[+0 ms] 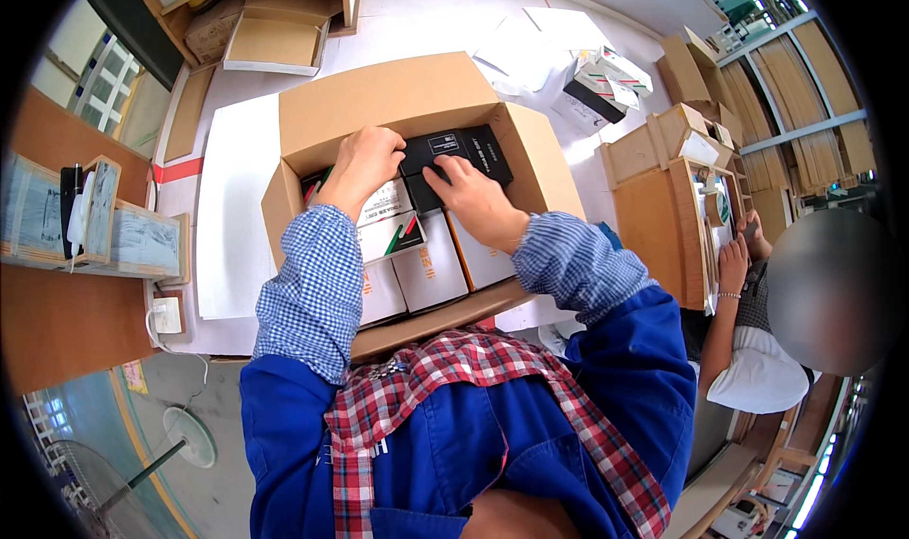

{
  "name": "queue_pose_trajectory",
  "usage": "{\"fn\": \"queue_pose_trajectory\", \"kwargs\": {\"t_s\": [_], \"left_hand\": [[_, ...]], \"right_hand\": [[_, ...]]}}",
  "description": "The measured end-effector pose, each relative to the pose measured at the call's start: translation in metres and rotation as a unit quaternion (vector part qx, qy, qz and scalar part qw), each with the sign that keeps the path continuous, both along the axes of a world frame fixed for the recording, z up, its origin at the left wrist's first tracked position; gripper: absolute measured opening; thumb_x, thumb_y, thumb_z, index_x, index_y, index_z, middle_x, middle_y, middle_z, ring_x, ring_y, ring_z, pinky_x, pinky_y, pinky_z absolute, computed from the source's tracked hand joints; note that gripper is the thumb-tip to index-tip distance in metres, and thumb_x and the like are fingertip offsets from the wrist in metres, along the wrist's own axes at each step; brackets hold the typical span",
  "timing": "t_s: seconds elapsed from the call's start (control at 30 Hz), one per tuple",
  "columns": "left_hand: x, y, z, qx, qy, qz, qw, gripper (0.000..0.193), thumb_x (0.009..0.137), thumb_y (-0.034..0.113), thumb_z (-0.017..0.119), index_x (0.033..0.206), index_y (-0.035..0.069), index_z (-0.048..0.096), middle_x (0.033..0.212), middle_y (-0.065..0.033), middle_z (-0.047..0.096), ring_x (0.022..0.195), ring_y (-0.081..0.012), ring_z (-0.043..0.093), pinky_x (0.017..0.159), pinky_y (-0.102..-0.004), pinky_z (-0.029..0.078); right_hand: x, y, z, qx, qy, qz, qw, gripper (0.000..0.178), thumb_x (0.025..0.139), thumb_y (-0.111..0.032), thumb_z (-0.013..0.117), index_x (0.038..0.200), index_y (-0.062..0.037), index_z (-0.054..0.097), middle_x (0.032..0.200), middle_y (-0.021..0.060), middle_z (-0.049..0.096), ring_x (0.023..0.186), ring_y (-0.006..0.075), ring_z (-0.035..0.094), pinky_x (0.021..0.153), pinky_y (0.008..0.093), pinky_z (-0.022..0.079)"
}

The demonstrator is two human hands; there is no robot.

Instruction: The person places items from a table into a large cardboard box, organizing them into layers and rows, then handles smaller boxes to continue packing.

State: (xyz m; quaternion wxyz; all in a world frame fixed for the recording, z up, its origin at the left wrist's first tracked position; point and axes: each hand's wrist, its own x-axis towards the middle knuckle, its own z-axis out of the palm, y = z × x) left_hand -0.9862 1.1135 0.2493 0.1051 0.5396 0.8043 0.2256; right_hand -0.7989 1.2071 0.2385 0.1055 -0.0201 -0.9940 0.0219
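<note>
A large open carton (379, 89) stands in front of me, packed with smaller boxes. Inside it, a flat black box (453, 149) lies at the far right, on top of the others. My left hand (365, 165) has its fingers curled down at the black box's left end; their tips are partly hidden. Across the black box's near side, my right hand (473, 201) rests with bent fingers gripping it. A white box with red and green stripes (390, 231) lies below my left wrist. White boxes with orange marks (428, 269) stand along the carton's near side.
On the far right of the table sit white and black boxes (598, 89) and loose papers (530, 51). An open tray-like carton (275, 42) lies far left. A wooden rack (104, 222) is at left. Another person (757, 350) works at right beside a wooden cabinet (653, 217).
</note>
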Motion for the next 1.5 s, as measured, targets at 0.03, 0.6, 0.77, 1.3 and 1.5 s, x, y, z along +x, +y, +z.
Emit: {"fn": "queue_pose_trajectory", "kwargs": {"t_s": [0.03, 0.6, 0.77, 1.3, 1.5], "left_hand": [[0.000, 0.002, -0.001, 0.007, -0.001, -0.009, 1.000, 0.024, 0.075, 0.014, 0.069, 0.097, 0.005, 0.070, 0.091, -0.0141, 0.068, 0.083, -0.0306, 0.065, 0.079, -0.0383, 0.051], [0.074, 0.009, -0.019, -0.052, 0.142, -0.131, 0.980, 0.086, 0.073, 0.040, 0.073, 0.136, -0.002, 0.032, 0.145, -0.0271, 0.022, 0.135, -0.0400, 0.022, 0.107, -0.0618, 0.014], [0.083, 0.017, -0.048, -0.029, 0.212, -0.105, 0.971, 0.090, 0.069, 0.035, 0.076, 0.137, -0.003, 0.031, 0.146, -0.0260, 0.022, 0.136, -0.0398, 0.021, 0.106, -0.0631, 0.016], [0.106, 0.011, -0.019, -0.030, 0.155, -0.089, 0.983, 0.095, 0.071, 0.041, 0.074, 0.139, -0.005, 0.026, 0.147, -0.0262, 0.018, 0.137, -0.0388, 0.017, 0.110, -0.0563, 0.011], [0.113, 0.031, -0.052, 0.038, 0.190, -0.024, 0.981, 0.091, 0.072, 0.044, 0.072, 0.138, -0.003, 0.030, 0.145, -0.0250, 0.024, 0.135, -0.0402, 0.020, 0.109, -0.0564, 0.012]], "right_hand": [[-0.002, -0.004, -0.008, 0.037, 0.007, -0.015, 0.999, 0.046, 0.077, -0.003, 0.056, 0.122, 0.0048, 0.049, 0.120, 0.0183, 0.045, 0.112, 0.0302, 0.048, 0.090, 0.0376, 0.048], [0.072, -0.005, 0.013, -0.059, -0.100, -0.189, 0.975, 0.014, 0.075, -0.003, 0.057, 0.089, 0.0022, 0.058, 0.091, 0.0167, 0.059, 0.086, 0.0293, 0.063, 0.070, 0.0353, 0.053], [0.060, 0.000, -0.013, 0.020, -0.063, -0.096, 0.993, 0.029, 0.080, -0.008, 0.058, 0.105, 0.0072, 0.055, 0.103, 0.0236, 0.059, 0.100, 0.0342, 0.059, 0.081, 0.0371, 0.051], [0.126, 0.022, 0.005, -0.490, 0.040, -0.251, 0.834, 0.083, 0.074, -0.023, 0.065, 0.142, -0.0004, 0.025, 0.129, 0.0335, 0.042, 0.120, 0.0370, 0.046, 0.100, 0.0360, 0.036], [0.128, 0.025, -0.014, -0.648, 0.052, -0.208, 0.731, 0.070, 0.076, -0.001, 0.045, 0.144, -0.0049, 0.027, 0.133, 0.0195, 0.046, 0.120, 0.0259, 0.046, 0.099, 0.0300, 0.035]]}}
